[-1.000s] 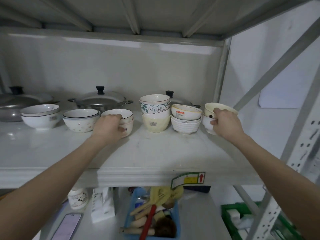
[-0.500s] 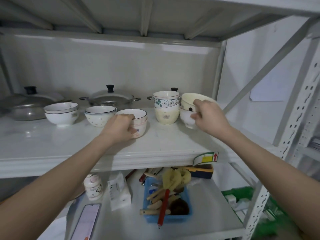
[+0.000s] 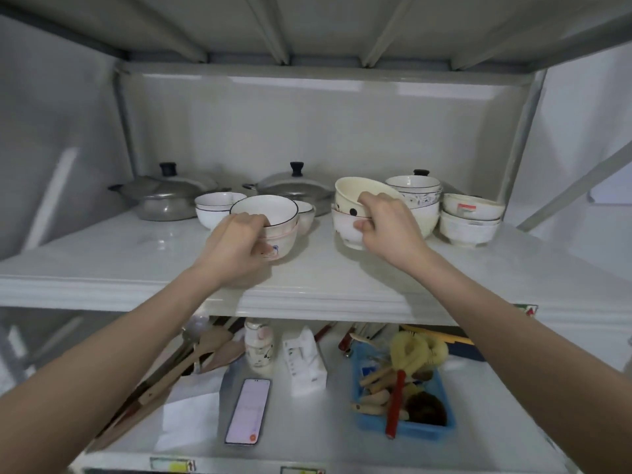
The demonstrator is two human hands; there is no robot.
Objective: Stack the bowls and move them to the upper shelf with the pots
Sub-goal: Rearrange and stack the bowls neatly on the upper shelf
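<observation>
pots: two lidded metal pots (image 3: 160,196) (image 3: 294,187) stand at the back of the upper shelf (image 3: 143,258), beyond both hands; a third lid knob shows past the right hand.
left hand: the left hand (image 3: 239,249) is closed around a small two-bowl stack (image 3: 270,218), fingers wrapped on the near wall — the top bowl has a dark rim line.
neighbour bowls: just behind and left of that hand sits another white stack (image 3: 213,210), very near the held one.
right hand: the right hand (image 3: 386,227) grips a cream bowl tilted in a dotted bowl (image 3: 355,213), thumb low, fingertips over the upper rim.
bowls to its right: a tall stack (image 3: 419,200) touches or nearly touches this hand; a ribbed pair (image 3: 470,220) lies further right.
risk: the tilted cream bowl looks unseated — a quick move could slide it off, or knock the crowded stacks together and chip them.
</observation>
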